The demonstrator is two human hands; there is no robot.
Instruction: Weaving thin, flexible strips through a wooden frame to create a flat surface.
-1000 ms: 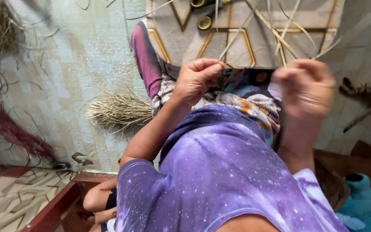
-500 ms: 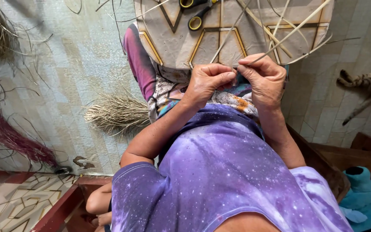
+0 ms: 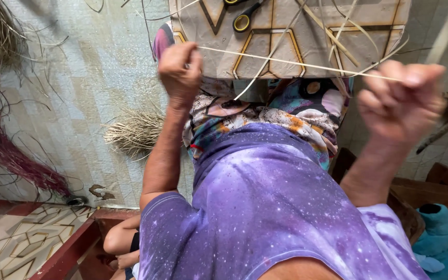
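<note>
My left hand [image 3: 181, 70] and my right hand [image 3: 400, 101] are pulled wide apart, each pinching one end of a thin pale straw strand [image 3: 291, 63] stretched taut between them. The strand runs across a flat woven mat [image 3: 296, 36] resting over my knees, with loose straw strips lying on it. My right hand is blurred. Below the hands are my patterned trousers and purple speckled shirt.
Scissors with yellow handles [image 3: 245, 18] lie on the mat's far edge. A pale straw bundle [image 3: 133, 132] lies on the tiled floor at left, a purple-dyed bundle [image 3: 16, 161] farther left. A blue plush toy [image 3: 442, 238] sits at lower right, and a small child's arm [image 3: 123, 241] below.
My hands, held close together over my lap before, have moved far apart, drawing the straw strand out straight between them. The view has shifted closer.
</note>
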